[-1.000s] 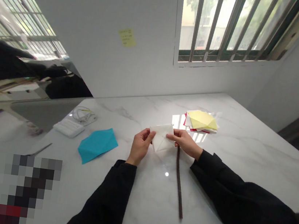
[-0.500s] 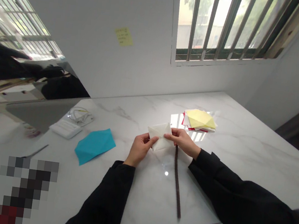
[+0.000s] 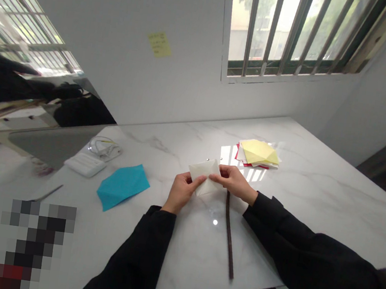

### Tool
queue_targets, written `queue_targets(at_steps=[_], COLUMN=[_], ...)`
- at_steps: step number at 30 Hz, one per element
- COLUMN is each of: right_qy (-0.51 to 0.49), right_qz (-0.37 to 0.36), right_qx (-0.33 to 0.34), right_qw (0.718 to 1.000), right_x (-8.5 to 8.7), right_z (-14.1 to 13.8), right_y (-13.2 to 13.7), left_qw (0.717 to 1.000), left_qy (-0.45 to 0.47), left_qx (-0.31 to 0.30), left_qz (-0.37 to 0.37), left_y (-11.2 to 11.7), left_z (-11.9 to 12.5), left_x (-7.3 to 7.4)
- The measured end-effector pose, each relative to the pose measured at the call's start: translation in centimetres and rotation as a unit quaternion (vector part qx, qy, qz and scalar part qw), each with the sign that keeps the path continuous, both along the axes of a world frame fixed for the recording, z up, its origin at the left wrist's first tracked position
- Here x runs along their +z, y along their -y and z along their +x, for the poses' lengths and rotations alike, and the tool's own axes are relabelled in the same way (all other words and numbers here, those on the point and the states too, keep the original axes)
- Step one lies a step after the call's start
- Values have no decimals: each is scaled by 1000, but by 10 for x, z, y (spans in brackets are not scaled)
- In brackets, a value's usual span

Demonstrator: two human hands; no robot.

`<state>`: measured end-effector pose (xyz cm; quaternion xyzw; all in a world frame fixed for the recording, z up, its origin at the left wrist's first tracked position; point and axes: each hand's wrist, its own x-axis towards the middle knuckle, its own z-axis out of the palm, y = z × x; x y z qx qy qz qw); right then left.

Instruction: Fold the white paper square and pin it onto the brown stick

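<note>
Folded paper (image 3: 201, 176) between left hand (image 3: 182, 192) and right hand (image 3: 232, 182), open marble (image 3: 186, 252) around

My left hand (image 3: 183, 191) and right hand (image 3: 233, 182) are pinching a folded white paper (image 3: 200, 176) over the marble tabletop (image 3: 318, 194). Got a dark strip (image 3: 229, 234) running off toward 6 o'clock, a folded blue paper (image 3: 122, 187) around 9, and a yellow-topped paper stack (image 3: 258, 153) near 1.

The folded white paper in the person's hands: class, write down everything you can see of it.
The folded white paper is a thin, matte sheet doubled into an angular shape, with a pointed lower corner and soft creases. It is held over the white marble tabletop, pinched between the left hand and the right hand.
</note>
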<state>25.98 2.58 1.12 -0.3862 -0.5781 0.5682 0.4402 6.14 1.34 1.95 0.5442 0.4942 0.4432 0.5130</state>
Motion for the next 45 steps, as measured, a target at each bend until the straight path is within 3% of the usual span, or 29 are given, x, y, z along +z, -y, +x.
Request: queue_targets(at_steps=[3,6,10,13,15,19,21,25,32,38,45], right_qy=[26,72,158,200,199,134,112,76,-11,-28,-18], right_qz=[40,98,159,183,192,157,136,86,-2,-30,-13], right_qx=[-10,-97,-243,-277,-239,-87,-57,-54,-62,-74,-80], right_qw=[999,988,944,922,931,975,983,992,998,996,997], right_x=[-2,-4,-5,-4,-1,6,8,11,5,3,5], right_z=[4,18,43,50,46,26,19,14,11,10,11], right_y=[-5,-15,-30,-32,-29,-16,-10,-6,-8,-8,-7], left_qw=[1000,999,998,998,999,1000,999,997,996,995,996], left_qy=[-2,-9,-17,-20,-18,-23,-20,-18,-32,-34,-32], left_qx=[8,33,62,66,48,-4,-33,-73,-81,-88,-82], left_qz=[-2,3,3,3,4,6,7,7,8,9,7], left_y=[-2,-7,-13,-14,-13,-8,-6,-4,-5,-6,-4], left_z=[-1,-6,-14,-16,-15,-12,-11,-10,-11,-11,-11], left_x=[-3,-6,-9,-7,-4,-1,0,0,-2,-1,0])
